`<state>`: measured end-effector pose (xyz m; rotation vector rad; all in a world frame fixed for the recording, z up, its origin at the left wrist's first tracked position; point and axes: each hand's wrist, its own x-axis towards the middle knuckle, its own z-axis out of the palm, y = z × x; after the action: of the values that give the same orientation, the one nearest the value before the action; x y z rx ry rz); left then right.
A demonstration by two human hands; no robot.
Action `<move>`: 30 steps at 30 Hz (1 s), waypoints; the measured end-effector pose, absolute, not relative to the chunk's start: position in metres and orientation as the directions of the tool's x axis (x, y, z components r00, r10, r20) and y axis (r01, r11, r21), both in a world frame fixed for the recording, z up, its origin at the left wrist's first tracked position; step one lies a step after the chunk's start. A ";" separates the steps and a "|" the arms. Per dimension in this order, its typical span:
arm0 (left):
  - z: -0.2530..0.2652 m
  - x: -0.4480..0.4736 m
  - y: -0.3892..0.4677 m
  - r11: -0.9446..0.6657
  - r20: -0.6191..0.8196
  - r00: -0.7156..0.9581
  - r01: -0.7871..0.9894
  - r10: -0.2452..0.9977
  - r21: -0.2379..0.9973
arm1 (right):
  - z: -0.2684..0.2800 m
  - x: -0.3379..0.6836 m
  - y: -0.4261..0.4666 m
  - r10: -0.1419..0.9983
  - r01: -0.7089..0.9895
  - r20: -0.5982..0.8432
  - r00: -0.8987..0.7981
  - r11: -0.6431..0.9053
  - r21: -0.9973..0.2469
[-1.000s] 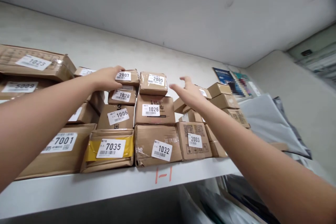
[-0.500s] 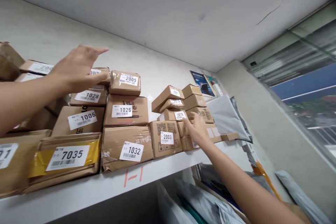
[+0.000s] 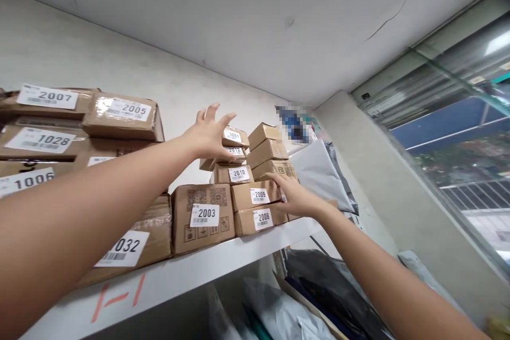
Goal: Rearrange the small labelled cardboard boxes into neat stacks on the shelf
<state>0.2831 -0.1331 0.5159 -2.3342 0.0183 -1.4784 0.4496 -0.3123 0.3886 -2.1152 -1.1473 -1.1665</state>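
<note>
On the shelf [image 3: 239,247], the spread left hand [image 3: 209,135] rested on box 3001 [image 3: 235,136] topping a small stack; the right hand [image 3: 292,196], fingers extended, touched box 2009 [image 3: 255,195] above box 2008 [image 3: 258,219].

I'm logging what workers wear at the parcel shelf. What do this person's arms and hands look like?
Both forearms are bare right to the frame edge, with no sleeves in view. The left hand and right hand wear no gloves. No rings, watch or wristbands show on the parts visible; nails look short and unpainted.
</note>
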 end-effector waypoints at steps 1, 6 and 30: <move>0.521 0.291 -0.137 -0.946 0.885 0.438 0.193 -0.155 -0.262 | 0.393 0.451 -0.317 0.472 0.832 0.832 0.293 -0.554 0.021; 0.541 0.320 -0.144 -0.979 0.909 0.416 0.188 0.006 -0.080 | 0.383 0.443 -0.329 0.545 0.838 0.785 0.296 -0.542 0.060; 0.526 0.330 -0.136 -0.993 0.884 0.460 0.110 0.079 0.032 | 0.334 0.507 -0.294 0.415 0.645 0.783 -0.464 -0.448 0.620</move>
<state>0.3296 -0.1364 0.5256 -2.6593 -0.1719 -1.6078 0.5073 -0.2944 0.3341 -1.5241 -1.5475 -2.0297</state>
